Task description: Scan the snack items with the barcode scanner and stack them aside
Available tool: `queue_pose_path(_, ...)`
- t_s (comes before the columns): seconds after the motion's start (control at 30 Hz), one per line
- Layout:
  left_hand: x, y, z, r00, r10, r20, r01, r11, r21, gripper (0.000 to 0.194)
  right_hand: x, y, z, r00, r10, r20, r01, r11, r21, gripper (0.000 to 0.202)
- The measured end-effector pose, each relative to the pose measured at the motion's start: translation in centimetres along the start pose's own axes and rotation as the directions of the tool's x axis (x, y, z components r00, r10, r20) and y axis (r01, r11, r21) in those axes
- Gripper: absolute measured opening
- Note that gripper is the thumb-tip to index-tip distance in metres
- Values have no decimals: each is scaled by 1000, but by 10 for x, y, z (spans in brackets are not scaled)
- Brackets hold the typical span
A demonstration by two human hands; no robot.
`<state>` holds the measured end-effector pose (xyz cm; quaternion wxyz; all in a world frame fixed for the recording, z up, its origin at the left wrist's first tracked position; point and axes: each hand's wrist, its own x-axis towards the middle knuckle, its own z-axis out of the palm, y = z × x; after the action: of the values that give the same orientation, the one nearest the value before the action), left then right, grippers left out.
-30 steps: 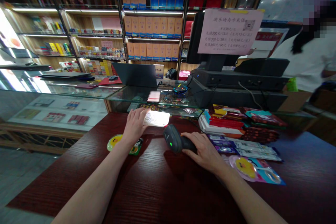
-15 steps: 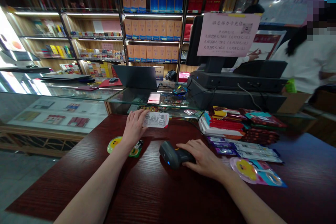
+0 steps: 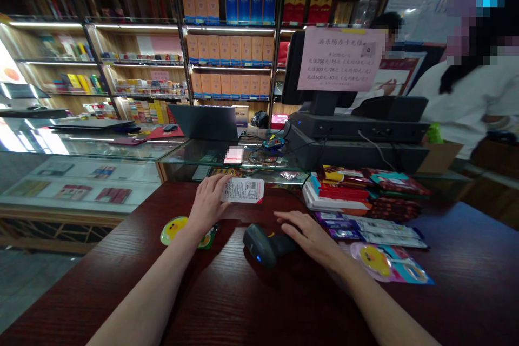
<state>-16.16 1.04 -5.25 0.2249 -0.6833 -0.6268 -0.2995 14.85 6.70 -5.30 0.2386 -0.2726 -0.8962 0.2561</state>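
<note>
My left hand [image 3: 210, 203] grips the left end of a small white printed package [image 3: 244, 191], its text side up, over the dark wooden table [image 3: 227, 303]. Beneath my left wrist lies a yellow duck-faced package [image 3: 175, 228], partly covered. A black barcode scanner [image 3: 259, 246] with a blue light rests on the table between my hands. Just above its handle is my right hand [image 3: 304, 230], fingers stretched toward the left and apart, holding nothing. Another duck-faced package [image 3: 375, 260] lies to the right of my right wrist.
Stacked snack packets [image 3: 344, 186] and purple-and-white sticks [image 3: 373, 231] lie at the right. Behind stand a monitor with a pink sign [image 3: 340, 59], a laptop [image 3: 206, 121] and a glass counter [image 3: 101, 167]. A person in white [image 3: 458, 97] stands at right, another behind the monitor.
My right hand has let go of the scanner handle and its fingers have lifted off it. My left hand still holds the white package. The view has shifted slightly.
</note>
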Motion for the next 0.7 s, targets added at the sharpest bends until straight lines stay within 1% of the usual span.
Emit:
queue_pose_path(0.03,0,2,0,1000,9,2,-9,1000,-20,70,4,1,2,996,52,-74,-48,997,54,42)
queue_pose_path(0.1,0,8,0,999,34,5,-33,998,-61,70,11,4,8,967,150,-204,-120,981,153,43)
queue_pose_path(0.13,0,11,0,999,50,7,-49,996,-79,70,14,5,11,951,183,-250,-139,973,183,43)
queue_pose_path(0.2,1,17,1,996,90,10,-88,990,-109,69,20,7,15,929,209,-304,-148,966,213,44)
queue_pose_path(0.33,1,26,5,986,164,9,-161,975,-154,68,25,8,19,927,203,-317,-123,959,255,38)
queue_pose_path(0.47,1,31,9,980,199,1,-196,963,-186,68,27,7,19,926,213,-311,-122,950,287,32)
queue_pose_path(0.53,0,32,11,982,190,1,-185,960,-212,69,26,6,19,919,246,-307,-150,940,305,33)
queue_pose_path(0.7,-1,31,13,996,89,-31,-94,957,-274,78,24,6,18,894,282,-348,-153,922,355,37)
